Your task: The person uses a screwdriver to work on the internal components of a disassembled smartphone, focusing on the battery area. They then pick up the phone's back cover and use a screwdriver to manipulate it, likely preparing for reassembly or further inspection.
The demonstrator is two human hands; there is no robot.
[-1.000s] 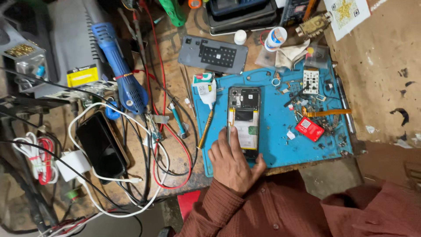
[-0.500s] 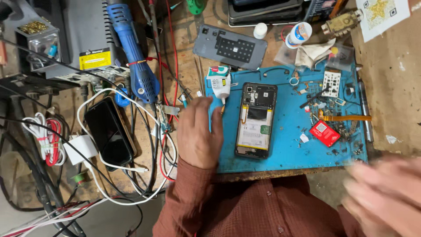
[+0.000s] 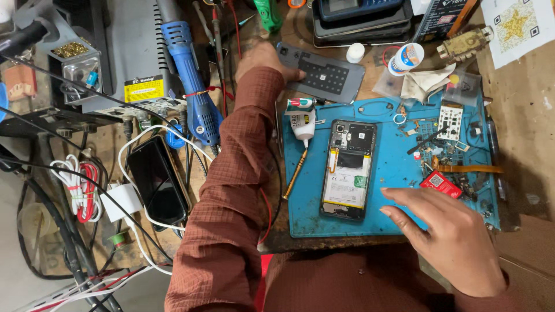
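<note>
An opened phone [image 3: 348,170] with its battery and boards showing lies face down on a blue work mat [image 3: 393,214]. My left hand [image 3: 263,58] reaches far up past the mat; its fingers curl over the left edge of a grey phone back cover [image 3: 326,74] lying on the bench. My right hand [image 3: 451,231] rests flat on the mat's lower right part, fingers spread and holding nothing, just right of the phone. A white glue tube [image 3: 302,118] and a thin yellow-handled tool [image 3: 295,173] lie left of the phone.
Small parts, a flex cable and a red chip packet [image 3: 438,182] litter the mat's right side. A blue hot-air gun [image 3: 188,75], a black phone [image 3: 156,182], a white charger [image 3: 121,199] and tangled cables fill the left. A small jar [image 3: 406,58] and a cloth [image 3: 425,84] sit behind the mat.
My left hand has left the mat beside the phone and stretched up to the grey back cover. My right hand has come in from the lower right and settled on the mat.
</note>
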